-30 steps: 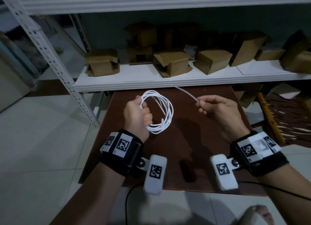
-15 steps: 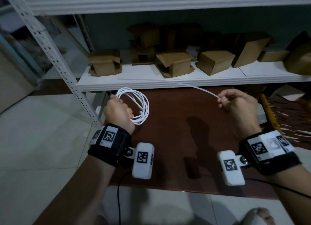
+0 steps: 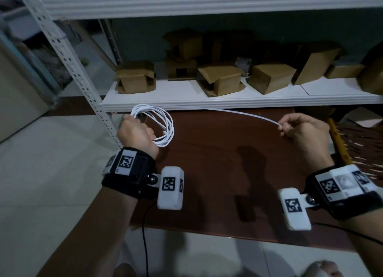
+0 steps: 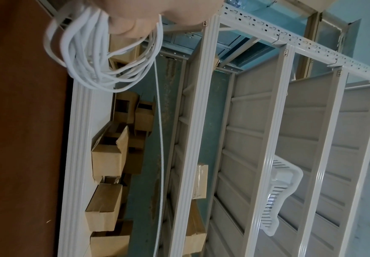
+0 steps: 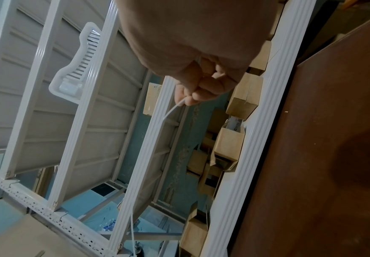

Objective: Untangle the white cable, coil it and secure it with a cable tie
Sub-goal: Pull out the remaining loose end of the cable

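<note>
Now the left hand (image 3: 137, 134) is fisted around the white cable (image 3: 163, 125), whose loops hang as a coil from its fingers above the left edge of the brown table (image 3: 217, 173). Well apart from it, the right hand (image 3: 304, 131) pinches a thin white strand (image 3: 244, 114) between thumb and fingertips, the other fingers curled in. That strand runs nearly straight from the coil to the pinch, and whether it is the cable tie or the cable's free end cannot be told.

Compared with a second ago the hands have drawn much farther apart: the coil sat over the middle of the table then, and the strand showed only as a short stub above the right hand.

Only the head view shows both hands and the whole span between them. From the left wrist the coil (image 4: 96, 57) is seen close, several loops bunched under the palm, with the strand (image 4: 161, 139) leaving it as one thin line. From the right wrist come the curled fingers (image 5: 204, 87) and a white slotted basket (image 5: 76, 69) on an upper shelf, its contents not visible.

Behind the table, the white shelf (image 3: 228, 98) carries brown cardboard boxes (image 3: 219, 79), some with flaps open; what is inside is too dark to tell.
</note>
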`<state>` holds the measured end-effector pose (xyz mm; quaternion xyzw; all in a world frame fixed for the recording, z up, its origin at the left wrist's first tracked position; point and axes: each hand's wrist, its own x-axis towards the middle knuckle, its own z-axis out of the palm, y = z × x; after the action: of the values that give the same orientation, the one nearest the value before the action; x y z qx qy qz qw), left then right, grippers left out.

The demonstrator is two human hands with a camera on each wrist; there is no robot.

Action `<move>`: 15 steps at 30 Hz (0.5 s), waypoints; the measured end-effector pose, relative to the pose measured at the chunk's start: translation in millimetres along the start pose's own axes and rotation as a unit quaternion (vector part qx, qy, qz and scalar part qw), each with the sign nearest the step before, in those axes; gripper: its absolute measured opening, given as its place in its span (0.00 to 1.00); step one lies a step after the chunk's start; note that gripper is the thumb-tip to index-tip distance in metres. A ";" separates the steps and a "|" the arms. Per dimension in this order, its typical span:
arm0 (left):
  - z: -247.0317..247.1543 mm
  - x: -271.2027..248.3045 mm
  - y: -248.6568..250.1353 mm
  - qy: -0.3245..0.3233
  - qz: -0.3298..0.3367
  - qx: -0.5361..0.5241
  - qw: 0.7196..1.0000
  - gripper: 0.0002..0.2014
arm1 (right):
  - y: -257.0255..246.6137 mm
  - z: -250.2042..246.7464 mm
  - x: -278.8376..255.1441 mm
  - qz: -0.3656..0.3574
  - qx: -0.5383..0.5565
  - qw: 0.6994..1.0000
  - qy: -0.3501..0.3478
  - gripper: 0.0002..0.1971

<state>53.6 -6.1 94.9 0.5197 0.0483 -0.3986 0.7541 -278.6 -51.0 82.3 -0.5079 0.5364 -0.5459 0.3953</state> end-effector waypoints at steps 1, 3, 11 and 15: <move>0.5 -0.5 0.2 0.000 0.001 -0.002 1.000 0.22 | 0.0 -0.1 -0.1 -0.001 -0.005 1.000 0.000 0.17; 0.7 -0.7 2.2 0.011 0.007 -0.005 1.000 0.22 | 0.6 -1.2 0.8 -0.002 -0.011 1.000 -0.003 0.17; -2.7 5.3 2.1 0.042 0.009 -0.026 0.999 0.21 | 6.8 -6.2 7.3 0.005 0.036 0.999 0.019 0.18; -7.9 18.3 6.8 0.077 0.016 -0.012 0.997 0.17 | 5.5 -7.7 6.7 0.001 0.026 1.000 0.006 0.18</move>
<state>73.1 -8.7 87.5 0.5409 0.1025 -0.3447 0.7604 -287.9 -56.7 78.5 -0.4934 0.5248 -0.5626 0.4056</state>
